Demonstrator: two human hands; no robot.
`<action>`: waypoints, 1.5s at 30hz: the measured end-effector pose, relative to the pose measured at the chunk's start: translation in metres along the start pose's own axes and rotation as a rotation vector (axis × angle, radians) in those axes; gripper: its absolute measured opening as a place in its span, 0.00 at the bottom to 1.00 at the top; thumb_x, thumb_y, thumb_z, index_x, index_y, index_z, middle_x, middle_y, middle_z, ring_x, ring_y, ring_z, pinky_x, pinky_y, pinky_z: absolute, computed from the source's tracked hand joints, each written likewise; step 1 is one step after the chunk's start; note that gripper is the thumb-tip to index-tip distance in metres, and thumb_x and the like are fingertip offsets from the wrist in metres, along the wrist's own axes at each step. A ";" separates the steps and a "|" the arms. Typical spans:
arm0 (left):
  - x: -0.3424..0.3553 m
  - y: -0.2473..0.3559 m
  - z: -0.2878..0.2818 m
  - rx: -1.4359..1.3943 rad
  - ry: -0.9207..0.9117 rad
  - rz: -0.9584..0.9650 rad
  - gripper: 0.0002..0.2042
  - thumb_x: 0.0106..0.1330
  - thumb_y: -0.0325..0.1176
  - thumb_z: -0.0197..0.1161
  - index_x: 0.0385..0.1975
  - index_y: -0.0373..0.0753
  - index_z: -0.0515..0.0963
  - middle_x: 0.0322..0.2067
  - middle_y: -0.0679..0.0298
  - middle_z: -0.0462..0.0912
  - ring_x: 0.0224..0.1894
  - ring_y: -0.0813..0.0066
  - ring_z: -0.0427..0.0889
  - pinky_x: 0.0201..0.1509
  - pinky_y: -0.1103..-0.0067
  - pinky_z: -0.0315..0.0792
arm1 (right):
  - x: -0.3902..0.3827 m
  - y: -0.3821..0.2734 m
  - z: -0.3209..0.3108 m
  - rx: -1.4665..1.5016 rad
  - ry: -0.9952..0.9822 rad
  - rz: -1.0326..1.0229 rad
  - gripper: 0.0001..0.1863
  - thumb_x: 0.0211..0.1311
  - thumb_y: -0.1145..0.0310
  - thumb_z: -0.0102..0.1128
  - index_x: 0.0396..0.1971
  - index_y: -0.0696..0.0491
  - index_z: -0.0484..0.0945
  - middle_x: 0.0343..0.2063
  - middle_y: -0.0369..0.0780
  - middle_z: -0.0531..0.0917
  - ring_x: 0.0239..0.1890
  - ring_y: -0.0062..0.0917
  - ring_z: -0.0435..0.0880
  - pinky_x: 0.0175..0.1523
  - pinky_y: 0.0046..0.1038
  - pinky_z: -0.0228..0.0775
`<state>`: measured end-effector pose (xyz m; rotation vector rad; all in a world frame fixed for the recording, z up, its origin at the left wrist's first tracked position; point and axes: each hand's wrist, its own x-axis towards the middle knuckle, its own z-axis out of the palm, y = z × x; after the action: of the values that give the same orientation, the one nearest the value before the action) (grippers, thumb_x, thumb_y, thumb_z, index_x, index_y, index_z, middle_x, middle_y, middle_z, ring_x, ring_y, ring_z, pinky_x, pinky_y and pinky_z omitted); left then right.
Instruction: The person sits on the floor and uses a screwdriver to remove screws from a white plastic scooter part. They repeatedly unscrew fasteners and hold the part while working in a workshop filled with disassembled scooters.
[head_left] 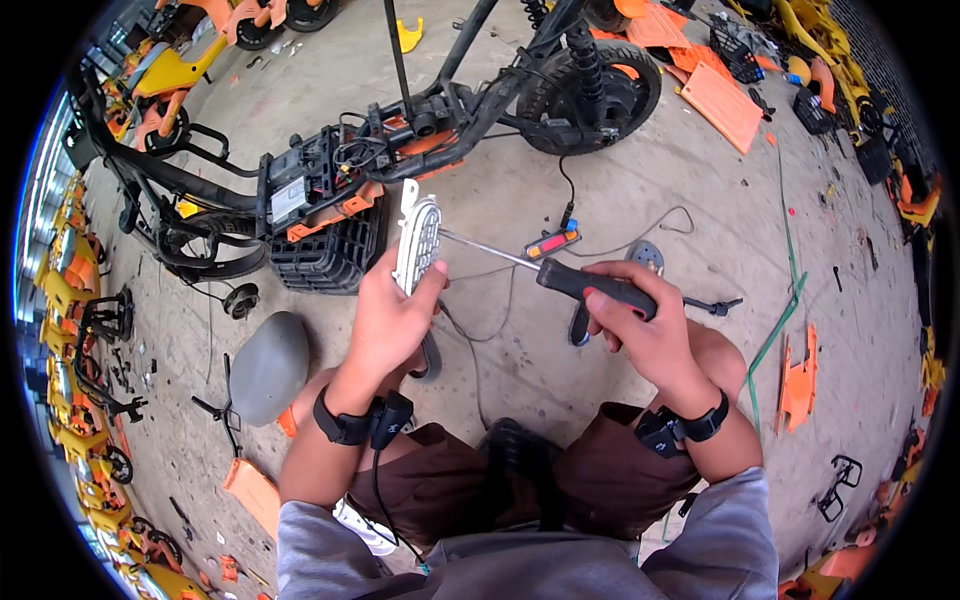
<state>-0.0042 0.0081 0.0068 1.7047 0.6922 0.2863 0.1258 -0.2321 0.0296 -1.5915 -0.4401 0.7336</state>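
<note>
white ribbed part (418, 247), just off centre toward ten o'clock, is clamped in the left hand (388, 312); the right hand (642, 312), at three, grips a screwdriver (562, 277), tip at the part's edge. best brace the part, press along the shaft, keep the left thumb clear. beyond, a stripped two-wheeler (325, 170) may limit room; a grey shell (270, 368) lies at eight.

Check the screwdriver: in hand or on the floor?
In hand: the right hand grips the screwdriver by its handle, pointing it at the white part in the left hand. Cannot tell whether the tip touches.
</note>
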 end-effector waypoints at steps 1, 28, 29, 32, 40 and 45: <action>0.000 0.002 0.002 0.000 0.001 -0.006 0.11 0.69 0.33 0.62 0.42 0.31 0.75 0.25 0.68 0.80 0.21 0.85 0.75 0.23 0.83 0.69 | 0.001 0.000 -0.002 0.026 -0.005 0.004 0.17 0.63 0.66 0.67 0.49 0.58 0.80 0.24 0.34 0.84 0.22 0.10 0.77 0.25 0.15 0.64; 0.003 -0.002 0.000 -0.011 -0.063 0.039 0.19 0.74 0.45 0.56 0.51 0.33 0.73 0.28 0.68 0.81 0.22 0.84 0.76 0.22 0.82 0.70 | -0.009 0.027 0.004 -0.056 0.092 -0.186 0.19 0.61 0.69 0.63 0.50 0.62 0.75 0.29 0.37 0.81 0.24 0.14 0.77 0.27 0.14 0.66; 0.003 -0.001 0.000 -0.009 -0.063 0.036 0.19 0.74 0.45 0.56 0.51 0.33 0.73 0.29 0.68 0.81 0.22 0.84 0.76 0.22 0.82 0.70 | -0.009 0.026 0.004 -0.056 0.093 -0.188 0.20 0.61 0.69 0.63 0.50 0.62 0.75 0.29 0.37 0.81 0.24 0.14 0.77 0.27 0.14 0.66; 0.003 0.000 0.001 -0.005 -0.063 0.032 0.19 0.74 0.45 0.56 0.52 0.33 0.73 0.29 0.68 0.82 0.22 0.84 0.76 0.22 0.82 0.70 | -0.009 0.025 0.004 -0.057 0.093 -0.192 0.20 0.61 0.69 0.63 0.50 0.62 0.75 0.29 0.37 0.81 0.24 0.14 0.77 0.27 0.14 0.66; 0.002 0.001 0.002 -0.038 -0.074 0.037 0.19 0.74 0.44 0.56 0.53 0.33 0.72 0.29 0.68 0.82 0.22 0.84 0.76 0.22 0.82 0.70 | -0.012 0.026 0.004 0.033 0.101 -0.216 0.26 0.63 0.64 0.62 0.56 0.61 0.69 0.27 0.38 0.80 0.23 0.14 0.76 0.27 0.15 0.64; -0.003 0.004 -0.001 -0.076 -0.053 0.052 0.20 0.75 0.42 0.55 0.57 0.34 0.67 0.31 0.66 0.83 0.23 0.83 0.77 0.23 0.83 0.71 | -0.011 0.035 0.003 0.063 0.137 -0.297 0.25 0.64 0.60 0.62 0.54 0.60 0.66 0.24 0.38 0.79 0.21 0.16 0.74 0.27 0.16 0.64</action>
<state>-0.0060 0.0069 0.0113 1.6531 0.5918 0.2988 0.1112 -0.2426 -0.0030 -1.4659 -0.5335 0.4058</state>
